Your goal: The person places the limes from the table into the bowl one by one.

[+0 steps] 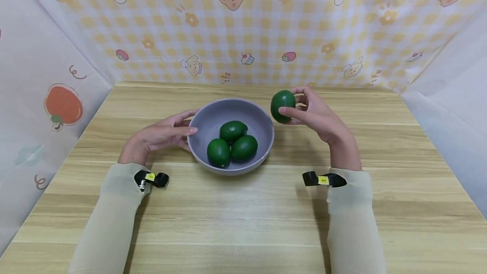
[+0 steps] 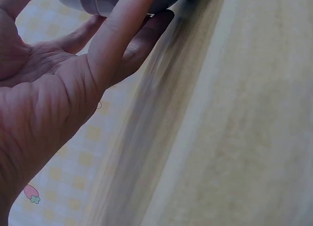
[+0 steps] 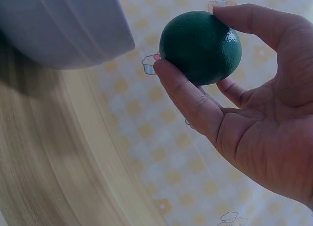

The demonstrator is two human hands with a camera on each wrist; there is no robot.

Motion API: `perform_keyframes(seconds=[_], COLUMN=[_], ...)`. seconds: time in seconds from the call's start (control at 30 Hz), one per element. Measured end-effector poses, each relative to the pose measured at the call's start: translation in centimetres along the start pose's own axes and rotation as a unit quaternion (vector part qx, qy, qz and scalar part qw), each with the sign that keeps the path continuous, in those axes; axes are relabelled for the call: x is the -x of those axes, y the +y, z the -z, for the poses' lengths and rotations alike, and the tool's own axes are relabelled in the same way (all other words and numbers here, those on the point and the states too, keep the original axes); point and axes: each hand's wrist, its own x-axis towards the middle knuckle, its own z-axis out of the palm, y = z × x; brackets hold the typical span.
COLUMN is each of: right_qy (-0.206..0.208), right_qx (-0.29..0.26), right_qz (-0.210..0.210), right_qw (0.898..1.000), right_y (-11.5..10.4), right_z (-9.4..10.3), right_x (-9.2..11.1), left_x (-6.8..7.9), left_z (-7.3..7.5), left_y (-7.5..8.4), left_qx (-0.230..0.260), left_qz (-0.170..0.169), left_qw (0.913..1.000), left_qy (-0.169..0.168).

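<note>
A grey-purple bowl (image 1: 231,170) stands on the table with three dark green limes inside: one lime (image 1: 233,131) at the back, another lime (image 1: 218,153) at front left and a third lime (image 1: 244,148) at front right. On the bowl's left side, my left hand (image 1: 166,131) holds the rim, its thumb over the edge and its fingers along the outer wall. My right hand (image 1: 316,112) grips a further green lime (image 1: 283,105) between thumb and fingers, just off the bowl's right rim. In the right wrist view this lime (image 3: 199,47) is raised above the table, apart from the bowl (image 3: 73,28).
The wooden table (image 1: 228,223) runs back to a yellow checked cloth (image 1: 262,24) with cartoon prints. White cloth (image 1: 34,109) with a strawberry print hangs at the left, and more pale cloth (image 1: 452,117) at the right. Both wrists carry small black cameras.
</note>
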Motion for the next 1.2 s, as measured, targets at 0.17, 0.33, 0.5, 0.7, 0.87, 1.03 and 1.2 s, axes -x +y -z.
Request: perform_keyframes(seconds=[0.17,0.33,0.5,0.7,0.87,1.03,1.2], right_qy=[-0.005,-0.013,-0.020,-0.020,-0.022,-0.028,-0.034], right_qx=[0.007,0.026,0.036,0.041,0.045,0.042,0.047], right_qz=[0.002,0.006,0.006,0.005,0.008,0.012,0.025], right_qw=[1.000,1.000,0.999,0.999,0.999,0.999,0.998], right_y=[-0.2,-0.4,-0.7,-0.7,-0.9,-1.1,-1.0], right_z=[-0.5,-1.1,-1.7,-1.9,-2.3,-2.7,-3.3], right_x=[-0.1,-0.3,-0.5,-0.6,-0.5,-0.4,-0.7], left_x=[0.1,0.1,0.0,0.0,-0.1,-0.1,0.0], left_z=[0.0,0.0,0.0,0.1,0.1,0.2,0.2], left_y=[0.1,0.1,0.1,0.0,-0.1,-0.1,-0.1], left_qx=[0.001,0.003,0.002,0.000,0.004,0.013,0.009], left_qz=[0.001,0.002,0.001,0.003,0.003,0.003,0.002], left_qw=[1.0000,1.0000,1.0000,1.0000,1.0000,0.9999,0.9999], left_qy=[-0.002,-0.003,-0.003,-0.002,-0.004,-0.003,-0.002])
